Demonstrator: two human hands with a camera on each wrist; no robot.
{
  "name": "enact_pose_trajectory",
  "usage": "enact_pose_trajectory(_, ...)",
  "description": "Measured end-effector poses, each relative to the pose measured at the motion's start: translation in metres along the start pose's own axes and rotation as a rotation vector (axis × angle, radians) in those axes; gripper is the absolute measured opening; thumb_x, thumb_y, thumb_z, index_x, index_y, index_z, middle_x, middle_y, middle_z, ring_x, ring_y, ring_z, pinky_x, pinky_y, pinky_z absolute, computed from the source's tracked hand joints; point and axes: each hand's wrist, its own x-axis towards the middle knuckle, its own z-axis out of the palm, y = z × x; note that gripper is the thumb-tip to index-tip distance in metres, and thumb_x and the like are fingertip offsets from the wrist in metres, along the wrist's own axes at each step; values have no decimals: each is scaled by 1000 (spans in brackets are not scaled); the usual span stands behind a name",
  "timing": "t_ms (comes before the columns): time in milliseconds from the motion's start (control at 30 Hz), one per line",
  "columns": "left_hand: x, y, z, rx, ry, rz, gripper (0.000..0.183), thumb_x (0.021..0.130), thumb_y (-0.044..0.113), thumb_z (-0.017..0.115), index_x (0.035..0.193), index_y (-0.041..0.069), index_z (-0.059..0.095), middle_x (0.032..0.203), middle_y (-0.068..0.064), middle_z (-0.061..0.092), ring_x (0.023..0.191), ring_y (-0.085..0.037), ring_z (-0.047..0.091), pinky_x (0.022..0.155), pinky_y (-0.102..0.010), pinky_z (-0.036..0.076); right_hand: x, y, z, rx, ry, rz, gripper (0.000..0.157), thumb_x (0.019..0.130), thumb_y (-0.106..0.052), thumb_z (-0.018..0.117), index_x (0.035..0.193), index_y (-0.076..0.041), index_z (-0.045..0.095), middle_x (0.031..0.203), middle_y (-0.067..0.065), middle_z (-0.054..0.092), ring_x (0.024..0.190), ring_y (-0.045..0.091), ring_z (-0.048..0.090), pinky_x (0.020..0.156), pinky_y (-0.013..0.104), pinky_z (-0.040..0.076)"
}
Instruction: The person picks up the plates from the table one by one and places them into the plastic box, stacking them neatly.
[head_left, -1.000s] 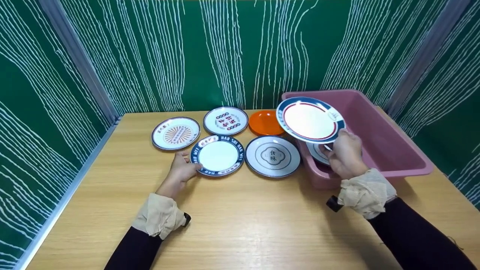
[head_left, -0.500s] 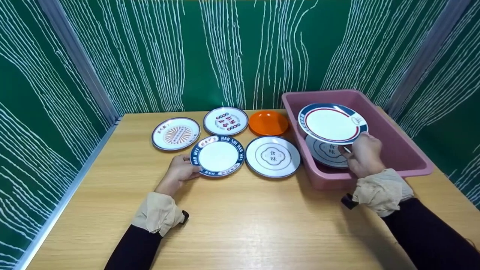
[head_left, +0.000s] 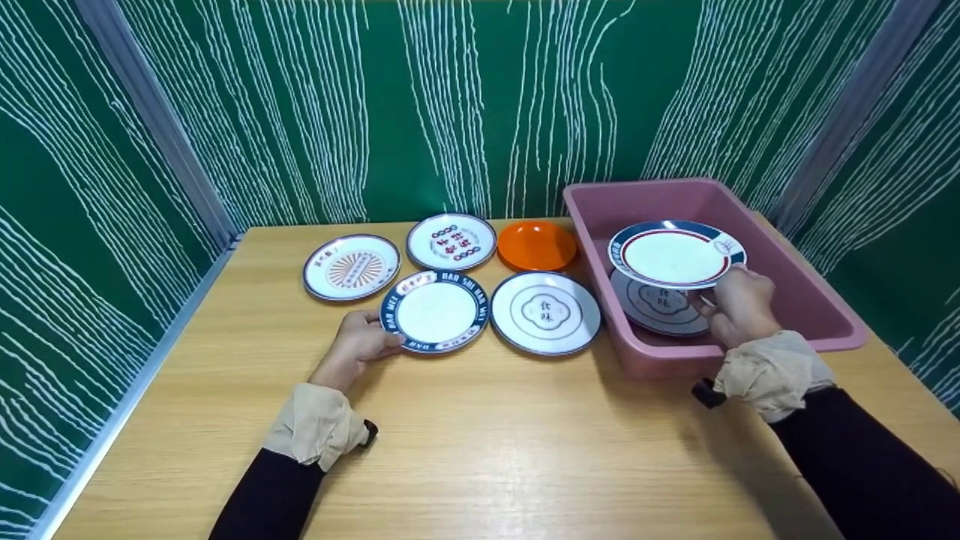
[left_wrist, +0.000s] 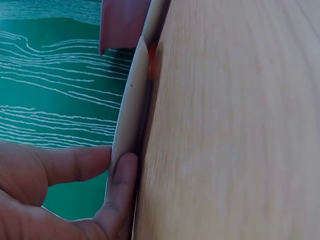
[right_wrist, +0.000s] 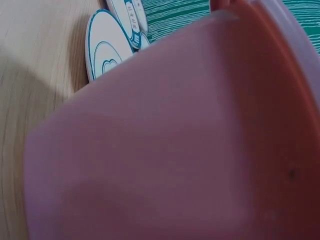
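My right hand point(head_left: 742, 307) grips the near right rim of a white plate point(head_left: 671, 257) with a dark blue border and a red ring, held nearly level inside the outline of a pink plastic tub point(head_left: 817, 346). Below it in the tub lies a white plate point(head_left: 652, 311) with black characters, partly covered. My left hand point(head_left: 361, 341) pinches the left rim of a blue-bordered plate point(head_left: 439, 311) on the table. The left wrist view has this plate point(left_wrist: 131, 102) edge-on between thumb and finger point(left_wrist: 122, 185). In the right wrist view the tub's wall point(right_wrist: 150, 140) hides the right hand.
Right of the left hand's plate sits a white plate point(head_left: 546, 341) with black characters. Behind stand a sunburst plate point(head_left: 352, 270), a plate with red characters point(head_left: 451, 241) and an orange plate point(head_left: 536, 246). A green wall point(head_left: 480, 112) closes off the wooden table's point(head_left: 480, 450) back.
My right hand has carried its plate rightward and lower, from the tub's left rim to over its inside, uncovering the orange plate. The left hand stays at its plate, nearly still.
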Motion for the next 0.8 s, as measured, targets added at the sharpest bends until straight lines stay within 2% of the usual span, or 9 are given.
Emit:
enact_pose_trajectory(133, 1, -1, 0, -5, -5, 12, 64, 83, -23, 63, 144, -15, 43, 117, -24, 63, 79, -16, 67, 74, -29, 63, 0, 2, 1, -72, -20, -11, 19, 109, -14, 39, 127, -10, 43, 113, 4, 57, 84, 15, 63, 67, 30, 60)
enact_pose_trajectory(233, 2, -2, 0, 7, -5, 17, 65, 82, -23, 64, 143, -16, 42, 115, -23, 63, 79, -16, 66, 73, -28, 63, 0, 3, 1, -101, -38, -17, 17, 107, -7, 44, 123, -6, 44, 100, 5, 61, 79, 15, 62, 65, 29, 59)
enact_pose_trajectory(333, 2, -3, 0, 12, -3, 16, 66, 82, -23, 64, 143, -16, 41, 116, -24, 62, 81, -17, 66, 73, -28, 63, 0, 4, 1, -116, -57, 0, 17, 107, -5, 42, 124, -5, 44, 87, 5, 65, 75, 15, 64, 65, 30, 60)
enact_pose_trajectory(433, 2, -3, 0, 18, -4, 17, 64, 83, -22, 64, 143, -15, 42, 115, -23, 61, 81, -18, 66, 75, -28, 63, -1, 4, 0, -131, -83, 34, 31, 109, -7, 35, 139, -3, 41, 80, 5, 67, 73, 14, 67, 66, 31, 62)
enact_pose_trajectory(567, 2, -3, -2, 32, -6, 21, 61, 85, -20, 63, 142, -14, 44, 111, -21, 61, 81, -18, 67, 77, -28, 62, -2, 3, 1, -161, -108, 84, 54, 109, -9, 28, 162, -8, 15, 75, 6, 70, 72, 14, 70, 69, 33, 63)
enact_pose_trajectory(667, 1, -4, -2, 37, -7, 25, 60, 85, -20, 64, 142, -15, 44, 110, -20, 62, 81, -19, 68, 78, -29, 63, -2, 2, 1, -179, -116, 116, 62, 107, -3, 28, 164, -10, 4, 74, 7, 71, 72, 15, 71, 71, 33, 64)
enact_pose_trajectory(800, 1, -3, -2, 36, -7, 29, 62, 85, -19, 64, 143, -15, 42, 112, -22, 62, 82, -19, 68, 78, -29, 63, -2, 0, 0, -187, -114, 160, 74, 100, 12, 28, 165, -13, 4, 76, 7, 68, 73, 16, 69, 73, 33, 64)
